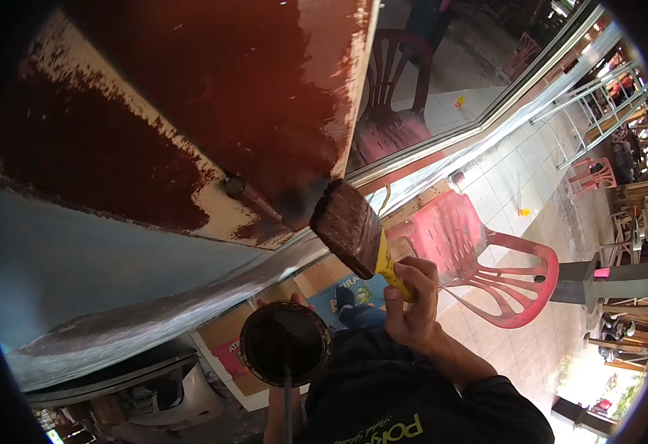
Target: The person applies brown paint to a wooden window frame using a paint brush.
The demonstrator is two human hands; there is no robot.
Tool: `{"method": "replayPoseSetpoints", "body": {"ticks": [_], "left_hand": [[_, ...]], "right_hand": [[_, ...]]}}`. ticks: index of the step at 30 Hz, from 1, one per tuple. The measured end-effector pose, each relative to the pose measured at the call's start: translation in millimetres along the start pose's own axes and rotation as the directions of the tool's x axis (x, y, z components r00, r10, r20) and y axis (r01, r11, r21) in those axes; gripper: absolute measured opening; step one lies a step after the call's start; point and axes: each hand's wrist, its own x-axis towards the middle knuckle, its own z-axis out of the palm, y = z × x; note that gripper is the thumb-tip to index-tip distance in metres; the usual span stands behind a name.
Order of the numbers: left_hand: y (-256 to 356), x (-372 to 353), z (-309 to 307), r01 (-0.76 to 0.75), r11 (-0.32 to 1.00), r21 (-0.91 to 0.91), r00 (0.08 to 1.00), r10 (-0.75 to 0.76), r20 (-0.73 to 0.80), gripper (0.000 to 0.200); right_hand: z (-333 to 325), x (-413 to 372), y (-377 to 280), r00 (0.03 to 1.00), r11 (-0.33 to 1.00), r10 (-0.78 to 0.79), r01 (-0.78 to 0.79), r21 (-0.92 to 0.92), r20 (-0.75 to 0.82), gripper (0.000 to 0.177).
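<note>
A wide paint brush with dark brown bristles and a yellow handle is gripped in my right hand. Its bristle tip is close to the lower corner of a red-brown painted panel; whether they touch I cannot tell. Pale unpainted strips show along the panel's edges. My left hand is mostly hidden behind a round can of dark paint, with only fingertips showing at its rim. A thin stick stands in the can.
A pink plastic chair stands to the right. Flattened cardboard lies below by the wall ledge. A glass window adjoins the panel. A metal ladder and another red chair are farther right.
</note>
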Motion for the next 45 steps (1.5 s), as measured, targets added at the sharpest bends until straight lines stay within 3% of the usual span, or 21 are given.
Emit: {"method": "replayPoseSetpoints", "body": {"ticks": [3, 6, 8, 11, 14, 16, 18, 21, 23, 27, 32, 35, 41, 45], "left_hand": [[-11, 4, 24, 0.006, 1.0, -0.017, 0.995, -0.008, -0.1, 0.062], [6, -12, -3, 0.055, 0.987, -0.15, 0.965, -0.091, -0.246, 0.06], [16, -13, -6, 0.099, 0.983, -0.157, 0.968, -0.132, -0.213, 0.06], [3, -3, 13, 0.115, 0.993, 0.037, 0.992, -0.114, -0.046, 0.06], [3, -11, 10, 0.047, 0.978, 0.204, 0.997, -0.034, -0.064, 0.058], [7, -16, 8, 0.049, 0.986, 0.157, 0.991, -0.028, -0.134, 0.057], [13, -19, -1, 0.035, 0.997, 0.068, 0.994, -0.028, -0.105, 0.059], [7, -8, 13, 0.196, 0.957, -0.213, 0.98, -0.197, 0.017, 0.065], [-2, -3, 28, 0.268, 0.914, -0.305, 0.963, -0.258, 0.073, 0.068], [-9, -2, 44, 0.212, 0.937, -0.279, 0.977, -0.21, 0.036, 0.071], [-5, -13, 30, 0.038, 0.999, -0.012, 0.999, -0.038, -0.021, 0.067], [-11, -8, 45, 0.085, 0.993, -0.08, 0.993, -0.091, -0.074, 0.063], [8, -23, 22, 0.135, 0.988, 0.081, 0.981, -0.122, -0.152, 0.064], [-12, -6, 40, 0.104, 0.995, -0.01, 0.989, -0.105, -0.105, 0.068]], "right_hand": [[0, 7, -3, 1.0, 1.0, 0.007, -0.007, 0.001, -0.012, 0.039], [0, 9, -7, 0.999, 0.999, 0.004, -0.006, 0.045, 0.035, 0.037], [-4, 6, -7, 0.998, 0.998, -0.035, 0.032, 0.055, 0.056, 0.036], [-4, 8, -8, 0.999, 0.998, -0.021, 0.023, 0.066, -0.044, 0.034], [0, 17, -7, 0.999, 0.998, -0.018, 0.021, 0.061, -0.043, 0.032], [1, 13, -8, 1.0, 0.994, 0.0, 0.001, 0.109, -0.012, 0.032], [1, 9, -7, 1.0, 0.991, -0.005, 0.007, 0.134, -0.019, 0.032], [0, 13, -4, 0.998, 0.991, -0.019, 0.028, 0.129, -0.067, 0.032], [0, 18, -3, 0.997, 0.991, -0.016, 0.026, 0.133, -0.079, 0.03], [-2, 13, -1, 0.999, 0.988, -0.004, 0.012, 0.152, -0.054, 0.029], [-6, 21, 2, 0.998, 0.991, -0.015, 0.024, 0.13, -0.063, 0.031], [-7, 15, 4, 1.0, 0.985, -0.009, 0.009, 0.17, 0.0, 0.032], [-2, 22, 4, 0.991, 0.99, -0.052, 0.068, 0.123, -0.123, 0.036], [-4, 13, 3, 0.999, 0.978, -0.033, 0.031, 0.204, 0.003, 0.031]]}}
